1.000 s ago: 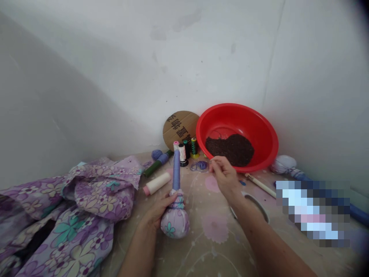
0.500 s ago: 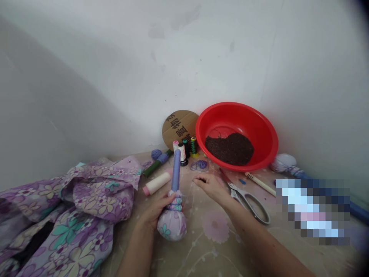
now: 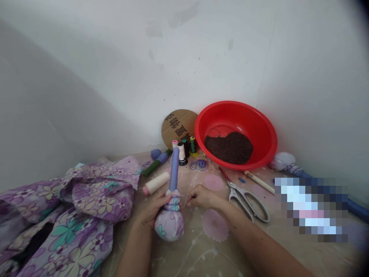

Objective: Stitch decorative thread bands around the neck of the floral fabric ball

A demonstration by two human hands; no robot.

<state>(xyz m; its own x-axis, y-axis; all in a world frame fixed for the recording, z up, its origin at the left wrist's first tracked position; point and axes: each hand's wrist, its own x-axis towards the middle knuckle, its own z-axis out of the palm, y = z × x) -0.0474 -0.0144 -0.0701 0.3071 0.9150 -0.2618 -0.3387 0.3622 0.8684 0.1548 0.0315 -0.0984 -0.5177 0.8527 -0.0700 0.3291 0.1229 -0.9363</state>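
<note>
Bundle [image 3: 169, 226] of floral cloth sits front-left of the red basin [image 3: 263, 134], well apart. Left hand [image 3: 150, 211] grip wraps its neck, thumb on top. Right hand [image 3: 203, 197] has just dropped from the basin's near rim to beside that neck, so work likely centres on the binding; grip pinched, can't tell if thread's in it. Bundle head looks round, taut, lilac with teal and purple flowers; neck gathered, frilled, cord-bound; purple stick [image 3: 174, 173] runs on from it. Scissors [image 3: 232, 186] lie just front of basin, now uncovered; thread spools [image 3: 181, 153] left of basin.
</note>
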